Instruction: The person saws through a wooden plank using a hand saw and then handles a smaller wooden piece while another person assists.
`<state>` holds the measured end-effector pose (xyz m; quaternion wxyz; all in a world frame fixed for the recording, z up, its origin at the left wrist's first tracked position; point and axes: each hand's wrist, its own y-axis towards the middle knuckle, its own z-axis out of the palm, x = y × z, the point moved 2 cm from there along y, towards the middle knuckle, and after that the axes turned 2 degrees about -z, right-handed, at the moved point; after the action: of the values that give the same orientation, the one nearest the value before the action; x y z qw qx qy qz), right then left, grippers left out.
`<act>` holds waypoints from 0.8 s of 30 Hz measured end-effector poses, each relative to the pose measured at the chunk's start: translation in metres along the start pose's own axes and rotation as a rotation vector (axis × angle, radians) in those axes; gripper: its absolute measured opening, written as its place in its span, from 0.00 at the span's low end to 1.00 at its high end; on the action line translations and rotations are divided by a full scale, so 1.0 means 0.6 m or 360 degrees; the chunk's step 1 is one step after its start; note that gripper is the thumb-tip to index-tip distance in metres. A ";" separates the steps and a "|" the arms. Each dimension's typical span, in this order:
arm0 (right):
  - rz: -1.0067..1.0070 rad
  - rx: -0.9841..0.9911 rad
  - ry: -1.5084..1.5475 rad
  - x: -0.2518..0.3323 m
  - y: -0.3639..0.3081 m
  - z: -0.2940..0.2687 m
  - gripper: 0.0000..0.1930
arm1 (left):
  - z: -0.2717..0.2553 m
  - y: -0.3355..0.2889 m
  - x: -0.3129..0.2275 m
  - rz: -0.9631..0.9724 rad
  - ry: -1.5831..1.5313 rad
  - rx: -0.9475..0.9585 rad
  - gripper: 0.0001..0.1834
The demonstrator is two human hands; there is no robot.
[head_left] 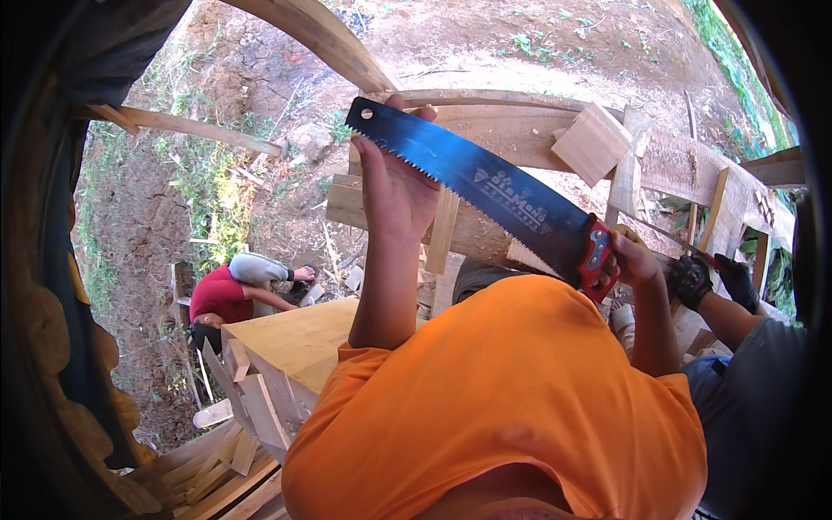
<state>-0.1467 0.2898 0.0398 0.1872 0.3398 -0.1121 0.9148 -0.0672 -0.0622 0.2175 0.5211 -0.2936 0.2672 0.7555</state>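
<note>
A hand saw (472,179) with a dark blue, slightly curved blade slants across the view in front of my chest, teeth toward me. Its far tip, with a round hole, is pinched by my left hand (397,192), thumb in front and fingers behind the blade. At the other end, the red handle (595,258) with a blue inset is gripped by my right hand (634,256). Behind the blade lies a wide wooden plank (511,139), with a small square wood block (594,143) on it.
Right beside me, a co-worker's black-gloved hands (691,282) hold a thin long tool. A person in red (221,295) crouches lower left. A pale wooden box-like piece (299,340) and stacked boards (230,485) stand at my left. A curved beam (321,39) rises ahead.
</note>
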 end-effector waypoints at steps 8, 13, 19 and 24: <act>0.0113 -0.0209 0.0124 -0.010 -0.014 0.035 0.27 | -0.091 0.005 0.001 -0.0054 -0.0511 0.0321 0.31; 0.0179 -0.0481 -0.0545 -0.002 0.017 0.089 0.17 | -0.377 -0.030 0.102 -0.0474 0.0631 -0.0826 0.34; 0.0311 -0.0717 -0.1016 -0.025 0.012 0.111 0.18 | -0.627 -0.157 0.284 -0.0542 0.2450 -0.0463 0.28; 0.0291 -0.0862 -0.0659 -0.050 0.025 0.203 0.16 | -0.577 -0.213 0.292 -0.0519 0.2801 -0.0214 0.43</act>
<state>-0.0615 0.2278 0.1094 0.1611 0.4447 -0.4164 0.7765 0.0609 -0.1572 -0.1583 0.2103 -0.8307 0.4801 0.1878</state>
